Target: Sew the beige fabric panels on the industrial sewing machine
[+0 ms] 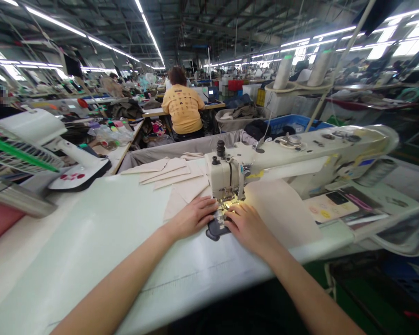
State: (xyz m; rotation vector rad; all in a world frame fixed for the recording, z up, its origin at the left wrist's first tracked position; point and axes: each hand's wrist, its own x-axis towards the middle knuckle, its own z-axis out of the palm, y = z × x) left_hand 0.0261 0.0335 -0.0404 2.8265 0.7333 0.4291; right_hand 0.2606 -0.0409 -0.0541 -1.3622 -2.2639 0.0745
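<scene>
Left hand (195, 216) and right hand (246, 225), fingers flat and spread, gripping nothing, press dark cloth piece (213, 230) under head of sewing machine (226, 179). Risk: fingertips this close under machine could get stitched if cloth slips.

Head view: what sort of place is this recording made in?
Most likely a garment factory floor. The left hand and right hand lie flat around a dark cloth piece at a sewing machine, cut beige pieces lie stacked behind, and a person in a yellow shirt sits at another table.
</scene>
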